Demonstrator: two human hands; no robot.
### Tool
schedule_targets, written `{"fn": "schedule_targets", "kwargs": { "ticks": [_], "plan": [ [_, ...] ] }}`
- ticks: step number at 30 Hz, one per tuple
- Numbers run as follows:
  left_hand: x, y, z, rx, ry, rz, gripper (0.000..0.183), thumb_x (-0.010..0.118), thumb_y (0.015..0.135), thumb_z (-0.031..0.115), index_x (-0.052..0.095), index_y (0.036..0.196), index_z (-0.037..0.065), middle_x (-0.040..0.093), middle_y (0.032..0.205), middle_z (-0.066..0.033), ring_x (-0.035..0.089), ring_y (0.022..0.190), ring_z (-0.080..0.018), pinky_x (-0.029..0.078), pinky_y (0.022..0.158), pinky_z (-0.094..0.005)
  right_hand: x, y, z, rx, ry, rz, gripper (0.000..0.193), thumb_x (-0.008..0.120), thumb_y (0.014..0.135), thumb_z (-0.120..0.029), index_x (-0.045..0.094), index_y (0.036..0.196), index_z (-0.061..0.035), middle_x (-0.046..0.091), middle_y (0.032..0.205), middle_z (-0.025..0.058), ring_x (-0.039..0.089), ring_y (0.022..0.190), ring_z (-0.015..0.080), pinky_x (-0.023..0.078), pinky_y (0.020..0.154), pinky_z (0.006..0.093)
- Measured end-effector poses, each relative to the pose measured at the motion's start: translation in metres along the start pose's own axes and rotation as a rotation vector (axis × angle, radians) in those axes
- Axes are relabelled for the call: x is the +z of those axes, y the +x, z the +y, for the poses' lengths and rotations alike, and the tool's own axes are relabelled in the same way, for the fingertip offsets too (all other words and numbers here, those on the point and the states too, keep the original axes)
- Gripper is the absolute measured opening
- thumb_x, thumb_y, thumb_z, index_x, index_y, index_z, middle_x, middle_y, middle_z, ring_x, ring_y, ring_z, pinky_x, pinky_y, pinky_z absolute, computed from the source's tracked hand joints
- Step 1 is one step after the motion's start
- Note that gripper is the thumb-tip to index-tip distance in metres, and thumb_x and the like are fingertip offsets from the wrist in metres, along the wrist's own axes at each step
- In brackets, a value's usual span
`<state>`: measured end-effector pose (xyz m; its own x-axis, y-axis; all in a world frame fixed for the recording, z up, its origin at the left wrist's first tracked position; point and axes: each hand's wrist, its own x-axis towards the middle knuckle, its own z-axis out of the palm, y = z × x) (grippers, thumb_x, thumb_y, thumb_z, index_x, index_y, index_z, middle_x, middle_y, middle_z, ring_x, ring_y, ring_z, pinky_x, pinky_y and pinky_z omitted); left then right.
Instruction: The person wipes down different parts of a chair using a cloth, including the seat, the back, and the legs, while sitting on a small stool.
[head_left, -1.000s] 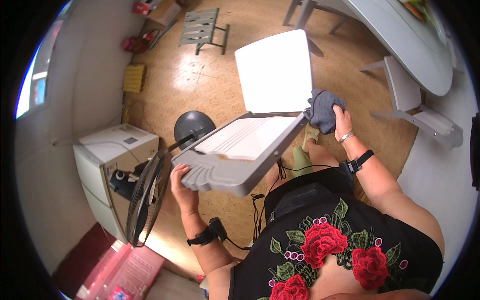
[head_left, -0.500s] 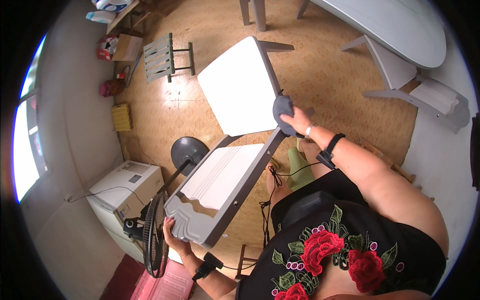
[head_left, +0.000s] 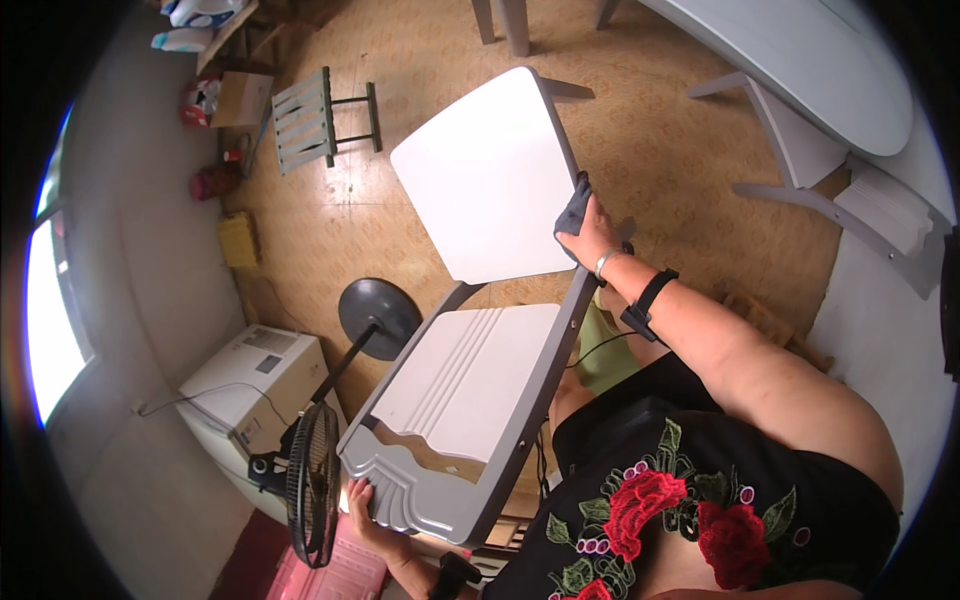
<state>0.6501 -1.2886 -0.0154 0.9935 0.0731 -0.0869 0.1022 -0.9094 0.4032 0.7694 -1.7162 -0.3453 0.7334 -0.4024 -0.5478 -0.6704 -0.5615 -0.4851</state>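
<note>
A chair [head_left: 480, 180] with a white seat and grey frame stands in front of me, its backrest [head_left: 470, 375] toward me. My left hand [head_left: 370, 515] grips the curved grey top rail [head_left: 420, 495] of the backrest, fingers over its edge. With my right hand [head_left: 597, 238] I hold a dark grey cloth [head_left: 574, 208] against the seat's right side edge, close to where the back post joins it. Part of the cloth is hidden under my fingers.
A black pedestal fan [head_left: 313, 485] stands close left of the backrest, beside a white cabinet-like appliance [head_left: 250, 375]. A folding slatted stool [head_left: 305, 120] is farther off. At the right are a white table [head_left: 800, 70] and another chair [head_left: 800, 140]. A pink box [head_left: 340, 560] sits lower left.
My right hand has shifted slightly, with the cloth now folded along the seat's side edge. The backrest sits lower and nearer in view, and my left hand is lower with it.
</note>
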Motion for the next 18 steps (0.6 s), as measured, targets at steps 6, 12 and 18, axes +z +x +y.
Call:
{"fn": "schedule_targets", "kwargs": {
  "ticks": [6, 12, 18],
  "plan": [
    [0.003, 0.005, 0.012, -0.045, 0.077, 0.015, 0.026, 0.066, 0.074, 0.001, 0.054, 0.098, 0.002, 0.06, 0.109, -0.0166, 0.055, 0.113, -0.0357, 0.043, 0.098, -0.0445, -0.006, 0.005, -0.013, 0.023, -0.078, -0.075, 0.091, 0.072, 0.077, -0.033, 0.019, 0.142, 0.0005, 0.044, 0.136, 0.0209, 0.047, 0.119, 0.0358, 0.043, 0.099, 0.0418],
    [0.007, 0.002, 0.019, -0.073, 0.03, 0.04, 0.021, 0.065, 0.072, 0.001, 0.053, 0.09, 0.003, 0.058, 0.106, -0.0148, 0.053, 0.113, -0.035, 0.042, 0.098, -0.0454, -0.003, 0.029, -0.02, -0.19, 0.02, 0.283, 0.071, 0.07, 0.079, -0.026, 0.035, 0.137, -0.0028, 0.047, 0.134, 0.0215, 0.05, 0.116, 0.0383, 0.045, 0.095, 0.0428],
    [0.009, 0.003, 0.017, -0.07, 0.04, 0.032, 0.015, 0.063, 0.074, 0.002, 0.053, 0.086, 0.002, 0.057, 0.108, -0.0143, 0.052, 0.115, -0.0347, 0.042, 0.099, -0.0459, -0.033, 0.125, -0.099, -0.516, -0.506, 0.402, 0.054, 0.062, 0.085, -0.017, 0.044, 0.135, -0.0103, 0.039, 0.145, 0.0061, 0.028, 0.137, 0.0255, 0.033, 0.106, 0.046]
  ]
}}
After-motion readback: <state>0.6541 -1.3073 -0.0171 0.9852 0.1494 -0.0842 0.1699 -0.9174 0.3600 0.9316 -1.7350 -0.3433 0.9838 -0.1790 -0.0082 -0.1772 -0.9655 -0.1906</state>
